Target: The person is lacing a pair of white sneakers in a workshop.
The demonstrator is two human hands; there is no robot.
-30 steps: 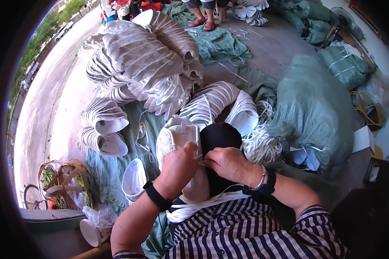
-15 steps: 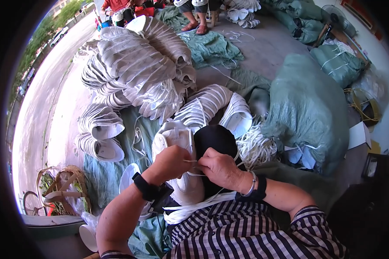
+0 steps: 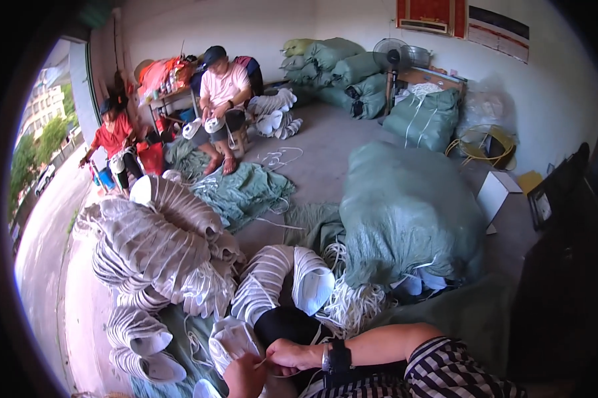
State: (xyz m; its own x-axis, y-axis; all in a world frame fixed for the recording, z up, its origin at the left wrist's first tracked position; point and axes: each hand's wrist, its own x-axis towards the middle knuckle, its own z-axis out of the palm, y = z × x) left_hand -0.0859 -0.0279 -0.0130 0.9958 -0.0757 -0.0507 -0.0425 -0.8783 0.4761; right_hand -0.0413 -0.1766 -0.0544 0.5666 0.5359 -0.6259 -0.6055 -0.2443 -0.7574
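Low in the view, a white shoe upper (image 3: 231, 339) rests beside my black-clad knee (image 3: 287, 324). My left hand (image 3: 244, 375) is closed over the upper, its fingers pinched together. Just right of it my right hand (image 3: 291, 355) pinches too, and a short stretch of white shoelace (image 3: 262, 362) shows between the two sets of fingertips. The lower part of the upper is hidden by my hands and the picture's bottom edge.
Stacked white shoe uppers (image 3: 153, 239) pile up ahead on the left. Loose white laces (image 3: 355, 304) lie beside a big green sack (image 3: 411, 212). Two people sit working farther back. A fan (image 3: 392, 54) and more green sacks (image 3: 358, 73) stand along the wall.
My view has tilted up and turned right, so the room's back shows and my hands sit lower in the picture. Both hands remain pinched together at the lace over the upper.
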